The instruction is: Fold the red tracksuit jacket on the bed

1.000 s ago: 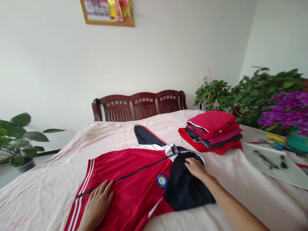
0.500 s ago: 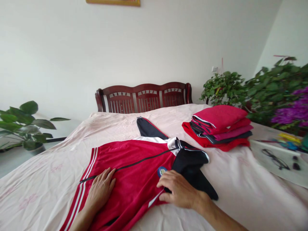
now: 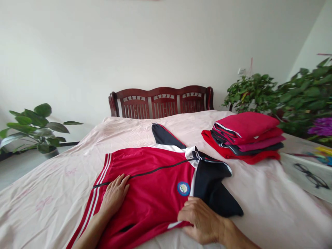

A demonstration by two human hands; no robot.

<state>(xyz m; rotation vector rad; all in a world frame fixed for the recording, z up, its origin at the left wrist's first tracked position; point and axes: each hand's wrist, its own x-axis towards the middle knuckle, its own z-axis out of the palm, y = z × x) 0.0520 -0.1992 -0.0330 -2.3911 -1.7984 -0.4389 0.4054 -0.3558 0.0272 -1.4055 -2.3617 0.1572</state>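
Observation:
A red zip-up jacket (image 3: 153, 186) with black sleeves, white shoulder panels and a round blue badge lies spread on the bed, its collar pointing away to the right. My left hand (image 3: 116, 193) rests flat on the jacket near the striped hem, beside the black zipper, fingers stretched out. Lower right, my right hand (image 3: 199, 221) is closed on the jacket's near side edge, just below the badge and by the black sleeve (image 3: 215, 186). The far sleeve (image 3: 166, 135) stretches toward the headboard.
A stack of folded clothes (image 3: 246, 138) stands on the bed to the right. Beyond it are eyeglasses (image 3: 311, 175) on a pale surface and leafy plants (image 3: 254, 90). A wooden headboard (image 3: 163, 103) is at the back, a potted plant (image 3: 41, 129) at the left.
My right hand has moved down from beside the badge to the jacket's near edge and closed on it, uncovering the badge. My left hand stays on the jacket. The view has shifted slightly.

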